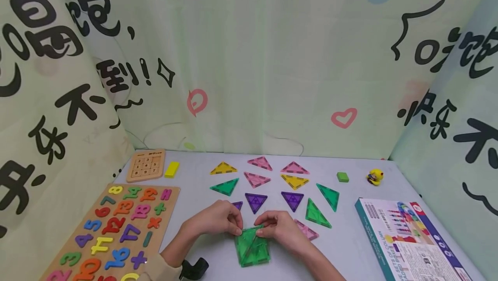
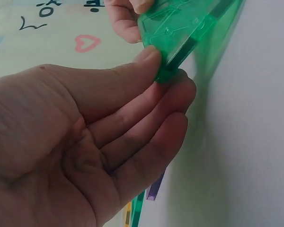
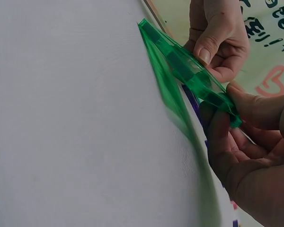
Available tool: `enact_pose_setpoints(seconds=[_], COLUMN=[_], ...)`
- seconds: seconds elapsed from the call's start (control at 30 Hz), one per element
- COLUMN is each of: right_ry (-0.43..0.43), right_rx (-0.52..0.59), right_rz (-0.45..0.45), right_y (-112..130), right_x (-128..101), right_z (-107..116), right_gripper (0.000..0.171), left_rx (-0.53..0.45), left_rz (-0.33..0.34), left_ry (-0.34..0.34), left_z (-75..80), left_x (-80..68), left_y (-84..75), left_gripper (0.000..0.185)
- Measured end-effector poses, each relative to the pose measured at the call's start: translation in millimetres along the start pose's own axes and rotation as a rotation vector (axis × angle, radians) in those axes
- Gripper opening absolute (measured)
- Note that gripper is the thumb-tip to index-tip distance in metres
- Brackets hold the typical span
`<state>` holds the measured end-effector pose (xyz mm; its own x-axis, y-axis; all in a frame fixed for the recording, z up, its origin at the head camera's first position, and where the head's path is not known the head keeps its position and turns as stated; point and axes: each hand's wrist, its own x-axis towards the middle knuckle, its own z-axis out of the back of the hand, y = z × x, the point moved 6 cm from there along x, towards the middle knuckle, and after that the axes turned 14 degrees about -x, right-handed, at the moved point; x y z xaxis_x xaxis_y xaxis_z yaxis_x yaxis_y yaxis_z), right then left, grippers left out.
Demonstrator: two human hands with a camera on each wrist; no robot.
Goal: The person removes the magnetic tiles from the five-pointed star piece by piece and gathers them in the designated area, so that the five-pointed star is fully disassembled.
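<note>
Both hands hold a translucent green magnetic tile piece point(image 1: 252, 248) with a slanting seam across its face. My left hand point(image 1: 218, 218) pinches its far left corner between thumb and fingertips. The right hand point(image 1: 282, 231) pinches the far right corner. In the right wrist view the green piece point(image 3: 189, 75) is tilted, its far edge raised off the white table; whether the near edge touches cannot be told. It looks layered along the edge. A purple triangle tile point(image 1: 238, 205) lies partly hidden behind my left hand, and a pink one point(image 1: 306, 230) beside my right wrist.
Several triangle tiles lie beyond the hands, among them a purple one point(image 1: 256, 202) and a green one point(image 1: 317, 214). At left is a wooden number board point(image 1: 128, 225); at right, a box point(image 1: 416, 242). A green block point(image 1: 343, 177) and a yellow figurine point(image 1: 375, 177) stand further back.
</note>
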<state>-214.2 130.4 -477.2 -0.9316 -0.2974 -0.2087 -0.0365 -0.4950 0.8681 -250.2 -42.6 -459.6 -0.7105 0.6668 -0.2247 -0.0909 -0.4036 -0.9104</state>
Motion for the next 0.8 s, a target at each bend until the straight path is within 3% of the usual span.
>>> enact_pose_setpoints(seconds=[0.27,0.43,0.53,0.67,0.8], right_ry=[-0.007,0.016,0.043,0.067,0.082], right_rx=[-0.063,-0.042,-0.055,-0.077,-0.08], right_rz=[0.008,0.004,-0.002,0.003,0.012], right_y=[0,-2,-3,-2,0], right_x=[-2,-2,-2,-3,-4], right_z=[-2,-1,-1,-1,-3], right_gripper=[0.02,0.019,0.018,0.018,0.018], left_rx=[0.094,0.159,0.178,0.188,0.231], left_rz=[0.008,-0.023,0.002,0.109,0.199], left_ry=[-0.011,-0.056,-0.156,-0.341,-0.493], left_z=[6.9,33.8,60.1,93.3,112.6], left_x=[-7.3,-20.7,-34.5,-54.4,-65.9], left_y=[-5.0,-5.8,-2.3,7.7,19.9], left_gripper=[0.01,0.008,0.008,0.007,0.006])
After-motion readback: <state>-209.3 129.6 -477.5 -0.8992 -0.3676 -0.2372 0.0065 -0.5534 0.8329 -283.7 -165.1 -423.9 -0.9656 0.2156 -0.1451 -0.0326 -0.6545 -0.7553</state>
